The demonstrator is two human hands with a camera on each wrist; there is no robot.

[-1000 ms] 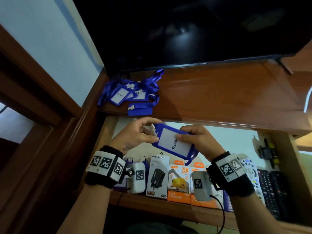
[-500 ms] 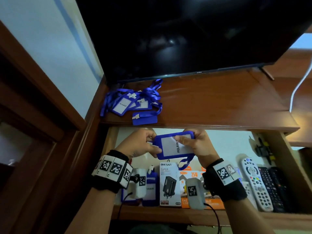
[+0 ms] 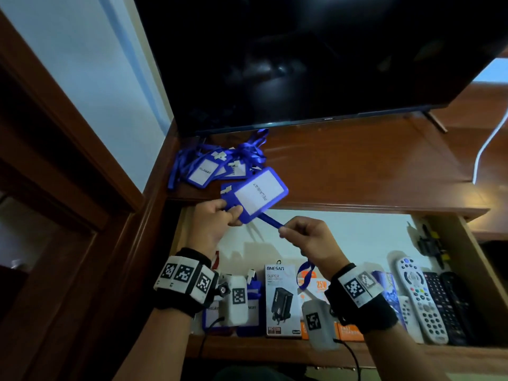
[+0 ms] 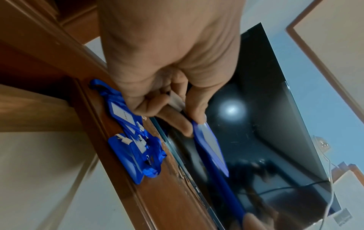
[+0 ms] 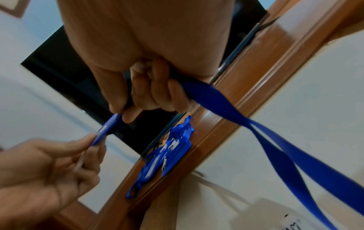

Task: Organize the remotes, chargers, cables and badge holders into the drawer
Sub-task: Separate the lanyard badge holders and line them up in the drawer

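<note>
the left hand (image 3: 213, 225) pinches a blue badge holder (image 3: 255, 194) by its lower corner, above the open drawer (image 3: 379, 237). the right hand (image 3: 310, 237) grips its blue lanyard (image 5: 226, 107) in a curled fist. more badge holders (image 3: 217, 166) lie on the surface (image 3: 343, 166).

Badge holder (image 3: 254, 194) – smooth blue plastic frame, matt white paper insert. Lanyard (image 5: 262, 129) flat woven cloth, slight sheen. Cabinet top (image 3: 343, 163) polished reddish wood, glossy. TV screen (image 3: 316, 56) glossy black (mirrors a light spot). Charger box (image 3: 281, 299) glossy printed card. Remote (image 3: 420, 301) – matt white plastic.
</note>
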